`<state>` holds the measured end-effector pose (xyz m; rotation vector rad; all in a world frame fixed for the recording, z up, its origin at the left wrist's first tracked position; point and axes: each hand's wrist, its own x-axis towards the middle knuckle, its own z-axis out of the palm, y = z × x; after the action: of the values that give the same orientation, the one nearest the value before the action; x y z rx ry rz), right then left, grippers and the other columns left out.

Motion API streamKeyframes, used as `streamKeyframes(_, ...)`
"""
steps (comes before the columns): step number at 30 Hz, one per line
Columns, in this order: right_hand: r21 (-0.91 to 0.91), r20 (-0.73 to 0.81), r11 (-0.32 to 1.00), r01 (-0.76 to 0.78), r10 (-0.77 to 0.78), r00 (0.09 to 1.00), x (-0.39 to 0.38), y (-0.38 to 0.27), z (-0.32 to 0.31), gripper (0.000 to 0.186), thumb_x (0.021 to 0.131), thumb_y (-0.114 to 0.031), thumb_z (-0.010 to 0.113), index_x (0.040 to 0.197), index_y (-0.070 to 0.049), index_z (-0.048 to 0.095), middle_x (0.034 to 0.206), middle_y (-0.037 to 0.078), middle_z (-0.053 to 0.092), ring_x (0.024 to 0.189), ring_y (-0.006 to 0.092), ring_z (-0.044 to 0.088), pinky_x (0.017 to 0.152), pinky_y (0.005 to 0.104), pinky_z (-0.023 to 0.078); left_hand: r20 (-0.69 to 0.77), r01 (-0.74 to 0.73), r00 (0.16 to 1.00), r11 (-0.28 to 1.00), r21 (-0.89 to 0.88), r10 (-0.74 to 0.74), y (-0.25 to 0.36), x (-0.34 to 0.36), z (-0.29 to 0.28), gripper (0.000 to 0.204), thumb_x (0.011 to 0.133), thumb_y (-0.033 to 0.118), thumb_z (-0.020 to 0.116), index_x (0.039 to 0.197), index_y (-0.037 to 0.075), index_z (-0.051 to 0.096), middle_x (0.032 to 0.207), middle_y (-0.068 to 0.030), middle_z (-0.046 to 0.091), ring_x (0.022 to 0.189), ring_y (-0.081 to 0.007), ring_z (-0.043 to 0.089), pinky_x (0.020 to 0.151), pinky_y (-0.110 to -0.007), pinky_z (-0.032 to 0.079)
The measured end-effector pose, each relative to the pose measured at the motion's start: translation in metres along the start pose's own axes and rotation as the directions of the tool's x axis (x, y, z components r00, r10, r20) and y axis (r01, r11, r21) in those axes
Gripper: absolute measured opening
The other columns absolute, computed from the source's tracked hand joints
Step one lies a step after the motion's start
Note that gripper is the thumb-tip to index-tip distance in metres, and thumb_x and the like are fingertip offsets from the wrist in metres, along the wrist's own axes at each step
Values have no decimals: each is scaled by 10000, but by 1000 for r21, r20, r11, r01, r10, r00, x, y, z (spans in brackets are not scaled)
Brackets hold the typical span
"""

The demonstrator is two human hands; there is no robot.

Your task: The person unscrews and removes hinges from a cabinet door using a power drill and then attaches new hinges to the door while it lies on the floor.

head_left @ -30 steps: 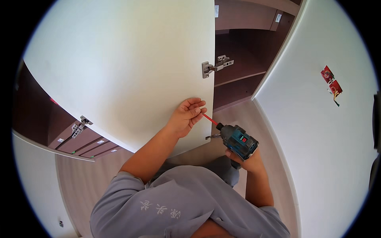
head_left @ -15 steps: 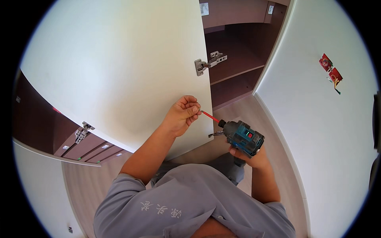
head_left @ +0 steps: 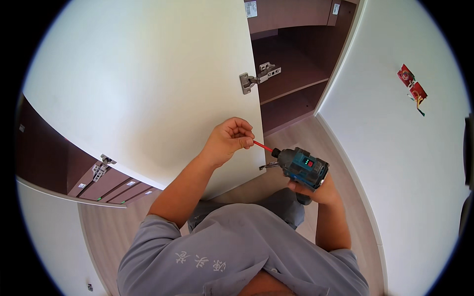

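My left hand (head_left: 229, 140) is closed in a pinch at the tip of the long red driver bit (head_left: 262, 145), in front of a white cabinet door (head_left: 133, 74); what its fingertips hold is too small to make out. My right hand (head_left: 316, 190) grips a blue and black cordless driver (head_left: 303, 165), bit angled up toward my left fingers. Metal hinges sit on the door's edges: one above my hands (head_left: 247, 83), another low by the driver (head_left: 267, 166) and a third at the lower left (head_left: 101, 168).
Brown cabinet interiors with shelves (head_left: 291, 64) show right and left of the door. A white wall (head_left: 410, 187) runs along my right, with red wall boxes and loose wires (head_left: 414, 89). Pale wood-look floor (head_left: 103, 232) lies around my body, which fills the lower middle.
The view has shifted, so the door's right edge and upper hinge appear farther left. The driver sits slightly right of where it was. My left fingers have curled slightly over the bit's tip.
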<state>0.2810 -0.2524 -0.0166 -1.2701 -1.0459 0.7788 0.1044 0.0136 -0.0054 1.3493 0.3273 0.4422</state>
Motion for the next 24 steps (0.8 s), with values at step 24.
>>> streamKeyframes(24, -270, -246, 963, -5, -64, 967, 72, -7, 37, 397, 784, -129, 872, 1122, -24, 693, 949, 66, 757, 877, 129, 712, 787, 297, 556, -163, 111, 959, 835, -538, -232, 13, 49, 32, 197, 1042, 151, 641, 1234, 105, 657, 1053, 8, 704, 884, -107, 682, 726, -263, 582)
